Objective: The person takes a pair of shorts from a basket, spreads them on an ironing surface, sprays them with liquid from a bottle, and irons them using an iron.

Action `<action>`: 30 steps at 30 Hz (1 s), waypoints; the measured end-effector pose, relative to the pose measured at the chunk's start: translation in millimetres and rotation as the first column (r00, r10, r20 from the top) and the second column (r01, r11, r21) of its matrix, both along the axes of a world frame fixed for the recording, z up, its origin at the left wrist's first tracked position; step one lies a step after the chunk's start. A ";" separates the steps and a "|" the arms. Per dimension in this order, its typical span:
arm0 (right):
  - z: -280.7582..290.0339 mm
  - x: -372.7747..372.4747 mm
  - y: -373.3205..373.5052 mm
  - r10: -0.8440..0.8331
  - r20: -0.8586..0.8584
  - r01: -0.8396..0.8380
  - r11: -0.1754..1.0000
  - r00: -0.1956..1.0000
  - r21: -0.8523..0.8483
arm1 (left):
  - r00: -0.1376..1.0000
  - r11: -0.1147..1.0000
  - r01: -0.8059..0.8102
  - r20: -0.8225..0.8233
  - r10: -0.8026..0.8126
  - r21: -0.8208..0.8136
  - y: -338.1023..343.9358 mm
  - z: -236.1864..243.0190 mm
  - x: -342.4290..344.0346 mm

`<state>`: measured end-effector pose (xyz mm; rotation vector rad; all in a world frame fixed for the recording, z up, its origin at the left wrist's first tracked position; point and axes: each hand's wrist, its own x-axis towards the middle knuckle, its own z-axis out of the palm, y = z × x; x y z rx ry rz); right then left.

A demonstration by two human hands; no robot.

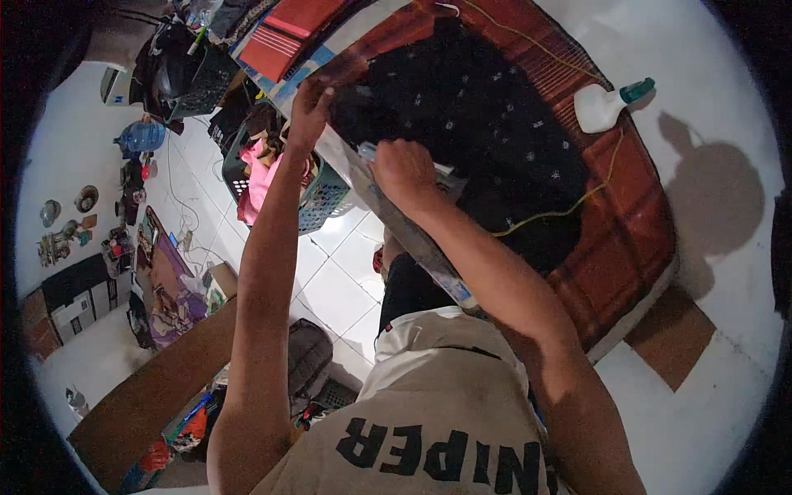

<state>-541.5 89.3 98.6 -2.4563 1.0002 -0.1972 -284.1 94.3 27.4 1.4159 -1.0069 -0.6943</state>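
Right hand [404,175] fisted around a smooth pale tool [367,151], left hand [308,122] at flower-specked black cloth [487,107], grip unclear.

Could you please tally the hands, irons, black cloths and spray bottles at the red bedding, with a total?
Hands, left hand and right hand: 2
Iron, mostly hidden: 1
Black cloth: 1
Spray bottle: 1
Total: 5

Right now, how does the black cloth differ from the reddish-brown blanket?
The black cloth carries small white motifs; the reddish-brown blanket has stripes. The cloth lies on top; the blanket lies beneath and reaches farther out to the right. Both are spread out.
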 end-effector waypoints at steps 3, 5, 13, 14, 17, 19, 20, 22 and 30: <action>1.2 10.2 4.5 0.074 0.071 -0.070 0.996 0.995 -0.061 | 0.839 0.999 0.040 0.544 -0.026 -0.013 -14.9 -3.8 28.7; -3.0 -3.4 0.2 0.098 0.002 -0.098 0.994 0.995 -0.042 | 0.859 0.997 -0.010 0.511 -0.028 0.071 -13.5 -11.9 23.7; 1.4 2.8 -0.1 -0.055 0.009 0.055 0.998 0.998 -0.027 | 0.833 0.987 -0.146 0.547 0.087 0.064 -15.8 -14.0 7.2; -3.1 17.9 2.6 -0.046 0.056 0.049 0.997 0.997 -0.059 | 0.815 0.986 -0.159 0.570 0.105 0.045 -12.7 -16.5 12.5; -3.8 50.5 0.0 -0.011 0.057 0.011 1.000 0.998 -0.001 | 0.789 0.984 -0.149 0.612 0.059 0.097 -13.7 -25.2 26.5; 0.9 66.1 -0.9 -0.016 0.049 0.016 1.000 0.999 -0.001 | 0.796 0.981 -0.119 0.605 0.003 0.151 -15.4 -29.5 46.6; -0.5 65.6 -3.9 -0.023 0.031 0.024 1.000 0.999 -0.007 | 0.818 0.982 -0.090 0.574 -0.023 0.167 -20.7 -30.7 47.8; -2.9 50.4 -3.7 -0.022 0.033 0.021 1.000 0.999 0.013 | 0.790 0.993 -0.021 0.610 -0.056 0.118 -26.5 -34.9 41.3; 13.5 -112.1 44.7 0.135 -0.177 -0.101 0.977 0.975 0.190 | 0.803 0.978 -0.103 0.596 -0.026 0.182 -3.7 -50.3 72.1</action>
